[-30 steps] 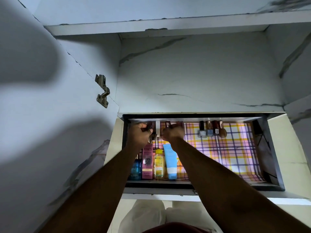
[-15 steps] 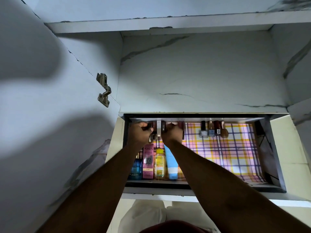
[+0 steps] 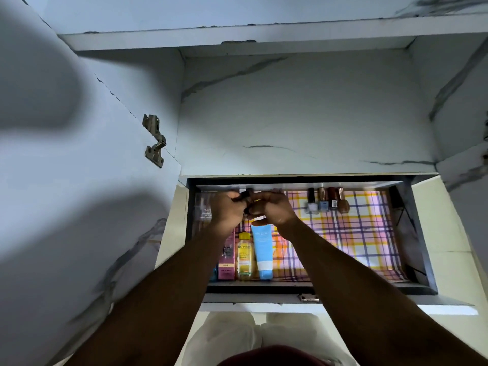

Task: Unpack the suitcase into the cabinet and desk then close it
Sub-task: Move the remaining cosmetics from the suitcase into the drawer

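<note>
An open drawer (image 3: 418, 233) lined with plaid paper (image 3: 351, 241) sits below a white cabinet compartment. My left hand (image 3: 227, 211) and my right hand (image 3: 276, 211) meet over the drawer's back left part. Their fingers close together on a small dark cosmetic item (image 3: 247, 201), partly hidden by the fingers. Below the hands lie a pink BB cream box (image 3: 226, 257), a yellow bottle (image 3: 245, 257) and a blue tube (image 3: 262, 250). Several nail polish bottles (image 3: 327, 201) stand at the back edge, right of my hands.
The open cabinet door (image 3: 79, 180) with a metal hinge (image 3: 155, 141) stands on the left. A white shelf edge (image 3: 264, 35) runs across the top. A translucent box (image 3: 205, 211) lies at the drawer's back left. The plaid liner's right half is bare.
My hands have come together and drawn slightly away from the drawer's back edge, now pinching the small dark item between them.
</note>
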